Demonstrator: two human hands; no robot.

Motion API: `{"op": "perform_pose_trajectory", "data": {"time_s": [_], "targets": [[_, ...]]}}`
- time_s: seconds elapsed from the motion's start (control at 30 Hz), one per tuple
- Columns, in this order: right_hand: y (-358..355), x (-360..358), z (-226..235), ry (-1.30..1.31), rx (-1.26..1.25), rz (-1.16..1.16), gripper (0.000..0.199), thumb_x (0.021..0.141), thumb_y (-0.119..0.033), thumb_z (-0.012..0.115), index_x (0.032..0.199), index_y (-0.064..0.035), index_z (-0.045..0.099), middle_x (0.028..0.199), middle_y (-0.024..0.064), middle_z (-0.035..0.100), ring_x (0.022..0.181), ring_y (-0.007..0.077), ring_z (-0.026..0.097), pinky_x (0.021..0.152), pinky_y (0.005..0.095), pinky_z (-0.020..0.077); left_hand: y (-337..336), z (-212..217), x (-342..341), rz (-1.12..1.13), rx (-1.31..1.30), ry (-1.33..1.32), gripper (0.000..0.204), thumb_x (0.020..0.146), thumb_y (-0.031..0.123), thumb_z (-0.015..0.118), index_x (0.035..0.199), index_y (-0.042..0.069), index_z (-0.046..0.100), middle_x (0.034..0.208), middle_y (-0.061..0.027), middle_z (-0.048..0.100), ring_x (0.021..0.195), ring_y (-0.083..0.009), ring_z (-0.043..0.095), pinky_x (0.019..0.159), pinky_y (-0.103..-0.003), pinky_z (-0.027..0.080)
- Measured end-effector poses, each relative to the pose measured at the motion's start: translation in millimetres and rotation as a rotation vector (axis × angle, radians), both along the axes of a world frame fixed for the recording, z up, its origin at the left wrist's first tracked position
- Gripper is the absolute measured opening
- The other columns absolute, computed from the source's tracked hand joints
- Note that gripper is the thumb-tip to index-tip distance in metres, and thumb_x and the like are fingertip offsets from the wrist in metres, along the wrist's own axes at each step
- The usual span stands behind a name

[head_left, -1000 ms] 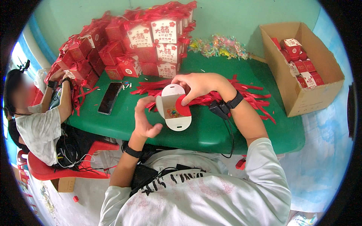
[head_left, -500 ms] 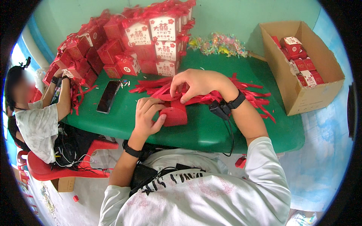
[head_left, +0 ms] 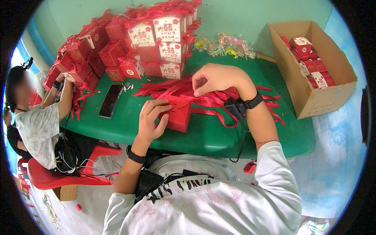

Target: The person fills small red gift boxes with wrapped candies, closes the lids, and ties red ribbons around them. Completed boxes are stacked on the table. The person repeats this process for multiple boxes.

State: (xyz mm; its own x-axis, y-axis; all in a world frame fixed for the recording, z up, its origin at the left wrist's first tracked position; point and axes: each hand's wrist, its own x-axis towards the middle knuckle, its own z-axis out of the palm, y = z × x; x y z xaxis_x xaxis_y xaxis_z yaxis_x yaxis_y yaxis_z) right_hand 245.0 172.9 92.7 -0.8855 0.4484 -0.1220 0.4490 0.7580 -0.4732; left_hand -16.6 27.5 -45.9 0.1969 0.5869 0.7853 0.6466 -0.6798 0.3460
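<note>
A small red gift box (head_left: pixel 179 117) sits near the table's front edge with its top flaps folded over. My left hand (head_left: pixel 150 121) grips its left side, fingers on the top and thumb against the near face. Beyond it lies a heap of red ribbons (head_left: pixel 172 88), spread across the table. Over these ribbons my right hand (head_left: pixel 219 78) is bent down, thumb and fingertips pinched at a red ribbon (head_left: pixel 203 101). One ribbon loops out toward the table's front below my right wrist.
Finished-looking red and white boxes (head_left: pixel 152 47) are stacked at the back left. A phone (head_left: pixel 111 100) lies left of the ribbons. Colourful wrapped candies (head_left: pixel 227 45) are heaped at the back. A cardboard carton (head_left: pixel 321 103) with red boxes stands right. A co-worker (head_left: pixel 39 121) sits left.
My right hand has moved from the box up and right to the ribbons. The box has shifted slightly left, its top now showing more. A ribbon loop has come forward.
</note>
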Motion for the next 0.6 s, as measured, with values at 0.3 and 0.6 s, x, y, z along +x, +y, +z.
{"op": "perform_pose_trajectory", "data": {"time_s": [0.3,0.6], "targets": [[2,-33,-65,-0.459,0.235,-0.029,0.031,0.069,-0.033,0.090,0.085,-0.0074,0.083,0.080,0.0128,0.077,0.077,0.0329,0.074,0.070,0.0457,0.0579,-1,1,1,0.009,-0.007,-0.024,0.025,0.084,0.010,0.070,0.107,0.004,0.076,0.116,-0.0144,0.072,0.101,-0.0346,0.066,0.091,-0.042,0.052],[8,-34,-62,-0.398,0.169,0.036,0.027,0.078,-0.027,0.081,0.095,-0.0071,0.080,0.088,0.0156,0.078,0.081,0.0343,0.073,0.072,0.0468,0.0576,-2,4,0,-0.015,0.001,-0.023,0.031,0.081,0.018,0.073,0.108,0.004,0.075,0.117,-0.0149,0.071,0.101,-0.0351,0.065,0.090,-0.043,0.052]]}}
